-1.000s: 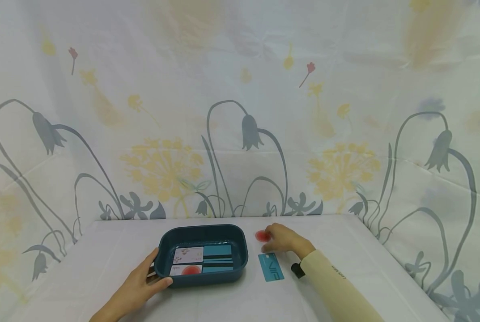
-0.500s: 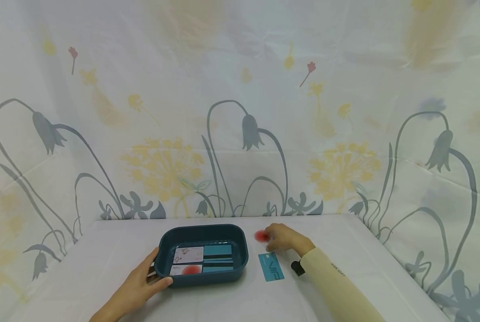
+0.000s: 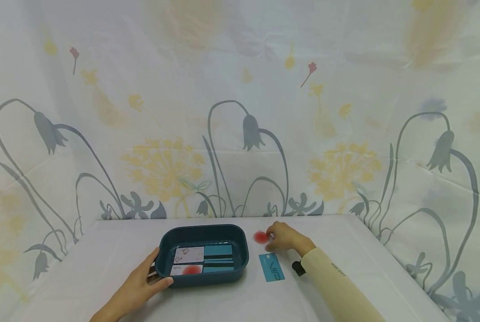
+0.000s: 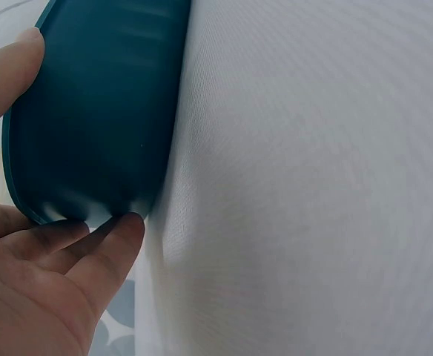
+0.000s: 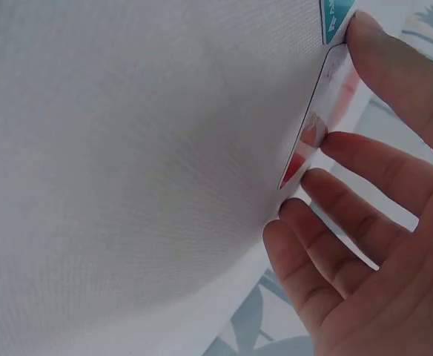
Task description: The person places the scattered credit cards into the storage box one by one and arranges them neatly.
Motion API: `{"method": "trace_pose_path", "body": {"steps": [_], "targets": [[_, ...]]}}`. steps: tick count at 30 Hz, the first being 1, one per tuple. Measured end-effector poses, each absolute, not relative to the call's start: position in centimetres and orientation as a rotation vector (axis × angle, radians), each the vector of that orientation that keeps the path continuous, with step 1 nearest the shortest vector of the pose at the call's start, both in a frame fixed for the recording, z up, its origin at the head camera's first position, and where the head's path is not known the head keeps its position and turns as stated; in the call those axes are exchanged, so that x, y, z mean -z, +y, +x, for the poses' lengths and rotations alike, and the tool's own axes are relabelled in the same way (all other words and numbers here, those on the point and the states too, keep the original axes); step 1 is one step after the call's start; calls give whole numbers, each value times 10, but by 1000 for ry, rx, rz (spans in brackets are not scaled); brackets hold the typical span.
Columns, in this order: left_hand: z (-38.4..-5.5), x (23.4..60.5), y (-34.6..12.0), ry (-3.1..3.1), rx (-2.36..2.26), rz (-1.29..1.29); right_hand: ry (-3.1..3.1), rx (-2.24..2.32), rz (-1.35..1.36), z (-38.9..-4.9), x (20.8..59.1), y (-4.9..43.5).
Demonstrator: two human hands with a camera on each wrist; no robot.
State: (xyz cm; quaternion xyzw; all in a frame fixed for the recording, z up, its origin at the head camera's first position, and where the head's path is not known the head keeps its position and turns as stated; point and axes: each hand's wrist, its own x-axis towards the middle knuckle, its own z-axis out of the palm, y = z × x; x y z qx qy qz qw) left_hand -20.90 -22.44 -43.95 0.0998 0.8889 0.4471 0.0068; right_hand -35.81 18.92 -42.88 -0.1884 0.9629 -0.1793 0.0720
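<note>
— Slight slide since the first frame: the red-disc card [image 3: 260,237] sits nearer the tray [image 3: 201,281]. Right hand?
— Right hand [image 3: 286,238], at the card's 3 o'clock: fingers spread, not curled round it; index fingertip at its edge. Cannot tell whether the thumb touches.
— Left hand [image 3: 137,282]?
— Grips the tray from 8 o'clock: thumb on the rim, fingers curled round the end wall.
— Card location?
— On the white cloth [image 3: 223,306], between the tray's 2 and 3 o'clock, outside it. VIP card [image 3: 271,267] lies just beside, at 5 o'clock from it.
— Tray contents?
— Four cards: white patterned card [image 3: 189,255] at 10, black-striped teal cards [image 3: 217,249] at 2 and 4, second red-disc card [image 3: 186,269] at 8.
— Outermost?
— Black object [image 3: 298,268] by the pale sleeve [image 3: 336,281], 5 o'clock of the right hand; flowered backdrop [image 3: 240,170] at 12.
</note>
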Motion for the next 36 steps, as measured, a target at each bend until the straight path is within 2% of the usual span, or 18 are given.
{"method": "trace_pose_path", "body": {"steps": [15,36], "targets": [[-210,441,-225,2795,-1376,324,2835,590,-606,-361,428,192],[-211,443,-226,2787,-1389,303,2799,592,-460,-367,422,185]]}}
